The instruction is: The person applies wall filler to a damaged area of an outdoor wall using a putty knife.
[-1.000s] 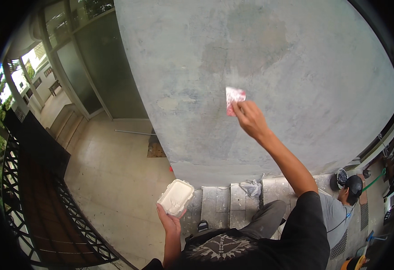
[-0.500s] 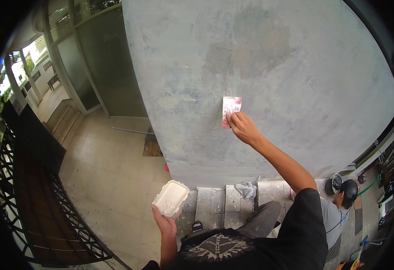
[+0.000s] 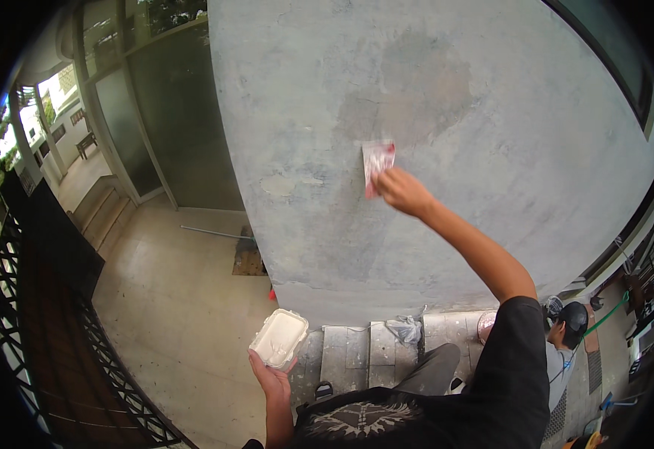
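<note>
A thin flexible red-and-white card [image 3: 378, 157], used like a scraper, lies against the grey wall [image 3: 297, 239]. My right hand [image 3: 401, 191] pinches its lower end, arm stretched out to the wall. Down at the left, a white tub [image 3: 280, 338] of pale, creamy paste rests in my left hand [image 3: 272, 376], the fingers wrapped under and along its side. Darker and brownish patches mark the wall above the card. To its left is a small pale patch [image 3: 278, 185] of rough surface.
Paint-spotted steps [image 3: 345, 355] run along the wall's foot, with a crumpled plastic bag [image 3: 404, 329] on them. A person in a grey shirt [image 3: 559, 374] is at the lower right, near a pinkish bucket [image 3: 486, 326]. At left stand a metal railing [image 3: 117, 374] and glass doors [image 3: 185, 120].
My right hand has slid the card slightly up and left over the wall. The tub in my left hand sits a little lower in the picture as the view shifts.
</note>
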